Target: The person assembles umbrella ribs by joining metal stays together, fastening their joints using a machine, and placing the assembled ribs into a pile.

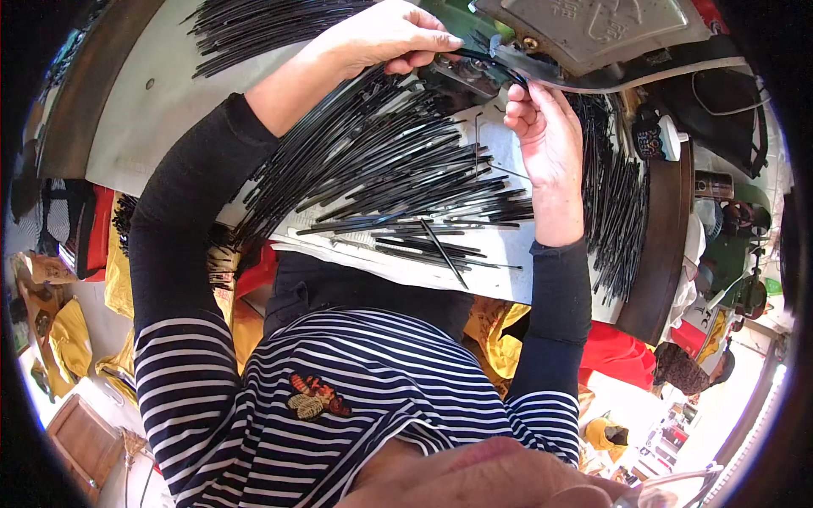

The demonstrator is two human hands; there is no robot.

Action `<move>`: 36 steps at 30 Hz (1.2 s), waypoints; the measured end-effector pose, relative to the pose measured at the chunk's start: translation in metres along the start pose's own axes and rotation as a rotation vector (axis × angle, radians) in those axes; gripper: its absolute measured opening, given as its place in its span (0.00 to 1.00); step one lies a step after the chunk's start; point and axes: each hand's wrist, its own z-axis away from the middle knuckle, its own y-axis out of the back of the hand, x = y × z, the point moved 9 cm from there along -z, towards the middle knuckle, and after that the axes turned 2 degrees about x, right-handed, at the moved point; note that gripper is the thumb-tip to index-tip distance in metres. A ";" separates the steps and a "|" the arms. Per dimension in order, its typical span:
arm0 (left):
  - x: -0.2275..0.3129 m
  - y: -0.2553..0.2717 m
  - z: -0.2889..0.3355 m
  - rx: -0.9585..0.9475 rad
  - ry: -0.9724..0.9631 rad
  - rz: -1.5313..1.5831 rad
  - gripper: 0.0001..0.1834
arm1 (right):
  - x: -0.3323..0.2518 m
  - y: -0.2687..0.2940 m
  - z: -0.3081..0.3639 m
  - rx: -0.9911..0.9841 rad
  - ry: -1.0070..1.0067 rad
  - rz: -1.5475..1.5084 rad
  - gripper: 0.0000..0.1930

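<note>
Pale worktop (127,140) with a dark edge, spread with fanned rows of thin black strips (373,161). Near a grey metal machine (593,34) at its far side, a single black strip (486,57) stretches between two hands: the left hand (394,42) has its fingers pinched together on one end, the right hand (546,131) pinches near the other, fingers curled.

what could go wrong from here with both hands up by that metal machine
The left hand and right hand appear close to the machine, so a finger might get pinched. The loose stick lies aslant by the near edge of the table and could roll off.
</note>
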 end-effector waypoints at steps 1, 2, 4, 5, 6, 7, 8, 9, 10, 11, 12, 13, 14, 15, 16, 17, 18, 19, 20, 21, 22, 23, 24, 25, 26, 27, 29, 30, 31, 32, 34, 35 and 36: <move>-0.001 0.000 -0.001 -0.001 0.000 0.000 0.15 | 0.000 0.001 0.000 0.002 0.000 -0.002 0.10; -0.001 -0.002 -0.003 -0.014 -0.001 0.009 0.15 | 0.000 0.002 0.000 0.004 0.001 -0.004 0.10; 0.000 -0.004 -0.003 -0.028 -0.003 0.018 0.15 | 0.001 0.002 0.000 0.005 0.001 -0.013 0.10; 0.001 -0.002 -0.001 -0.014 -0.003 -0.005 0.15 | 0.001 0.002 0.000 0.005 0.001 -0.022 0.10; 0.002 -0.001 0.000 0.001 -0.003 -0.029 0.15 | 0.001 0.001 0.000 0.006 0.002 -0.022 0.10; 0.001 0.001 0.000 -0.001 -0.004 -0.029 0.15 | 0.002 -0.001 0.000 0.009 -0.002 -0.008 0.10; 0.000 0.004 0.001 0.001 -0.011 -0.046 0.15 | 0.003 -0.002 -0.001 0.012 -0.005 0.007 0.10; 0.000 0.006 0.001 0.005 -0.017 -0.064 0.15 | 0.003 -0.005 -0.001 0.014 -0.003 0.008 0.10; 0.000 0.006 0.001 0.006 -0.017 -0.065 0.15 | 0.003 -0.004 -0.001 0.014 -0.003 0.007 0.10; -0.001 0.004 0.001 0.006 -0.006 -0.052 0.15 | 0.003 -0.004 -0.001 0.016 0.002 0.007 0.10; -0.001 0.002 0.000 0.003 0.003 -0.038 0.15 | 0.002 -0.002 -0.001 0.023 0.010 0.011 0.09; -0.003 0.001 -0.002 0.001 0.001 -0.036 0.15 | 0.001 0.000 -0.001 0.025 0.012 0.013 0.09; -0.005 -0.001 -0.004 0.000 -0.007 -0.035 0.16 | 0.002 0.003 0.000 0.028 0.012 0.011 0.09; -0.003 -0.002 -0.005 0.001 -0.014 -0.036 0.16 | 0.003 0.005 0.000 0.030 0.011 0.007 0.09; -0.002 -0.002 -0.004 0.001 -0.014 -0.036 0.16 | 0.003 0.006 -0.001 0.030 0.011 0.007 0.09; -0.001 -0.002 -0.003 -0.003 -0.018 -0.044 0.16 | 0.003 0.006 -0.001 0.033 0.009 -0.001 0.09; 0.002 -0.002 -0.002 -0.009 -0.021 -0.051 0.16 | 0.004 0.006 -0.001 0.037 0.007 -0.009 0.10; 0.005 -0.002 -0.001 -0.011 -0.022 -0.050 0.16 | 0.003 0.007 -0.001 0.039 0.008 -0.008 0.10; 0.004 -0.003 -0.001 -0.035 0.013 -0.033 0.16 | 0.003 0.008 -0.001 0.038 0.000 -0.003 0.10; 0.002 -0.004 0.000 -0.054 0.050 -0.018 0.16 | 0.004 0.007 -0.001 0.032 -0.009 0.001 0.10; 0.003 -0.003 0.000 -0.053 0.049 -0.019 0.16 | 0.003 0.007 -0.002 0.030 -0.008 0.000 0.10; 0.004 -0.001 0.000 -0.034 0.039 -0.049 0.16 | 0.005 0.006 -0.003 0.012 -0.032 -0.018 0.10; 0.005 0.000 -0.001 -0.017 0.028 -0.078 0.16 | 0.006 0.006 -0.003 -0.003 -0.055 -0.036 0.10; 0.004 -0.001 -0.001 -0.017 0.027 -0.078 0.16 | 0.006 0.007 -0.003 -0.003 -0.055 -0.036 0.10; 0.002 -0.001 -0.001 -0.020 0.036 -0.055 0.17 | 0.008 0.008 -0.004 -0.002 -0.067 -0.037 0.10; 0.001 -0.001 -0.001 -0.022 0.043 -0.032 0.17 | 0.009 0.009 -0.004 -0.001 -0.080 -0.038 0.10; 0.001 -0.001 -0.001 -0.017 0.040 -0.034 0.17 | 0.011 0.011 -0.005 0.006 -0.091 -0.045 0.09; 0.000 -0.001 0.000 -0.010 0.041 -0.036 0.18 | 0.013 0.012 -0.006 0.012 -0.105 -0.053 0.09; -0.001 0.000 0.000 -0.005 0.047 -0.034 0.18 | 0.014 0.011 -0.006 0.008 -0.112 -0.054 0.09; 0.004 0.000 -0.002 -0.014 0.007 -0.048 0.18 | 0.011 0.013 -0.008 0.034 -0.080 -0.031 0.09; 0.004 -0.003 -0.004 -0.115 0.115 0.081 0.12 | 0.002 0.012 -0.005 0.058 -0.022 -0.018 0.09; 0.007 -0.006 -0.001 -0.140 0.102 0.128 0.12 | -0.006 0.011 -0.002 0.077 0.048 0.010 0.09; 0.013 -0.009 0.002 -0.164 0.085 0.171 0.12 | -0.014 0.012 0.000 0.094 0.121 0.039 0.09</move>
